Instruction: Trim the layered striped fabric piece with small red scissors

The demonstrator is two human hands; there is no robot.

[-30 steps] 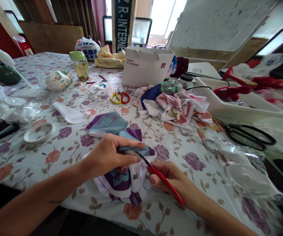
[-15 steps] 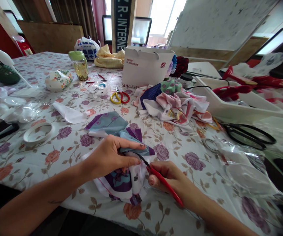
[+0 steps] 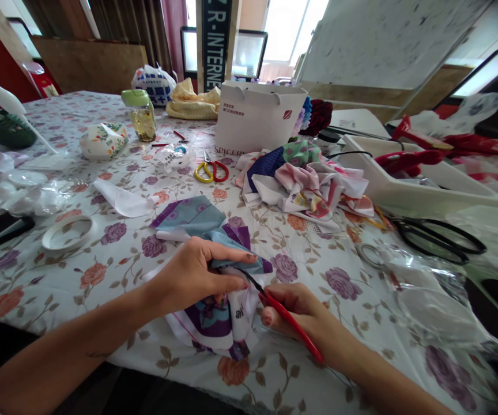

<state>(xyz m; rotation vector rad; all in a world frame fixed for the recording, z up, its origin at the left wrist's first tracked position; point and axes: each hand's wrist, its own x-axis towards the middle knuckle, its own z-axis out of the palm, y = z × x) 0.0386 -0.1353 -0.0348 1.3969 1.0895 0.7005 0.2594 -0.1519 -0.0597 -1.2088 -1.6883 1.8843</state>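
Observation:
My left hand (image 3: 197,271) pinches a bunched piece of printed fabric (image 3: 208,320), blue, purple and white, between thumb and fingers. More of this fabric spreads out beyond the hand, with a purple border. In my right hand (image 3: 301,317) is a red-handled tool (image 3: 294,328) that looks like pliers; only one handle shows clearly. Its thin dark end points left into the fabric folds beside my left thumb, and the tip is hidden there. A thin strand shows below my right wrist.
Yellow-and-red-handled scissors (image 3: 210,171) lie ahead, left of a fabric pile (image 3: 305,181). Black-handled scissors (image 3: 441,237) and clear plastic packaging (image 3: 430,300) are at right, near a white box (image 3: 439,193). A tape roll (image 3: 68,233) lies left. A paper bag (image 3: 255,118) stands behind.

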